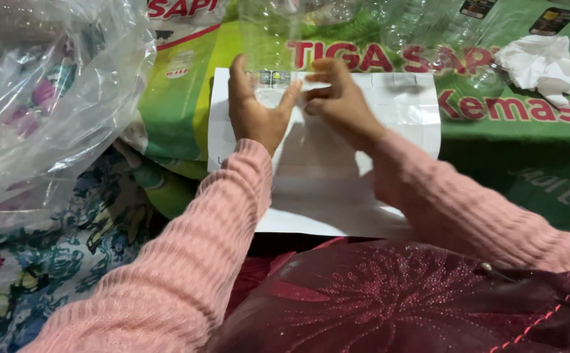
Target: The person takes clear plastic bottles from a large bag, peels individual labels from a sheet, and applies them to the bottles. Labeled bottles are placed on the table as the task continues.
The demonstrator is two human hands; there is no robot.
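Observation:
My left hand (pixel 253 111) is wrapped around the lower part of a clear plastic bottle (pixel 268 39) that lies pointing away from me. A small printed label (pixel 273 78) sits on the bottle between my thumb and fingers. My right hand (pixel 340 104) is right beside it, its fingertips pinching the end of a white label strip (pixel 311 87) against the bottle. Both hands rest over a white sheet of labels (pixel 376 124) spread on a green printed sack (pixel 513 124). Pink knitted sleeves cover both arms.
A big clear plastic bag (pixel 49 98) with things inside bulges at the left. Several clear bottles (pixel 428 33) lie at the top right, near a crumpled white tissue (pixel 539 62). A dark red patterned cloth (pixel 396 301) covers my lap; a floral cloth (pixel 36 261) is at lower left.

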